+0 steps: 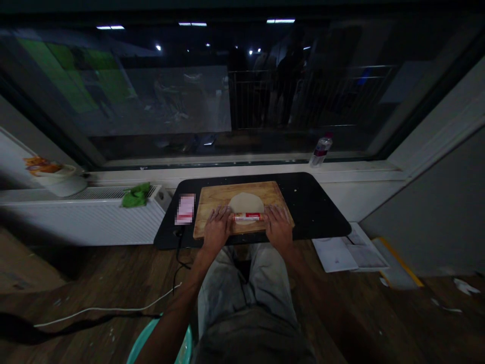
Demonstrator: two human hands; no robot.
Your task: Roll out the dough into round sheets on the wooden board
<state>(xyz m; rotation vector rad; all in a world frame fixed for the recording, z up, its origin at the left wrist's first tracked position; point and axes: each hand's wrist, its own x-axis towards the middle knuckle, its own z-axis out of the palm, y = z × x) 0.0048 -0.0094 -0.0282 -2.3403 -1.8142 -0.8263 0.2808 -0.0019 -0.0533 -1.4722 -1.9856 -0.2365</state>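
A flat, pale round of dough (246, 201) lies on a wooden cutting board (212, 194). Across its near part rests a rolling pin (247, 217) with a red and white label around its middle. My left hand (217, 225) is on the pin's left end, over the board's near left side. At the right end, my right hand (278, 224) holds the pin in the same way. The palms hide both ends of the pin, and the fingers point forward over it.
The board is on a black table (318, 212). Left of it lies a blurred pink phone-like object (185, 209) with a black cable. A water bottle (321, 150) stands on the windowsill. A green cloth (136, 195) covers part of the radiator (113, 222). A teal basin (146, 336) sits below.
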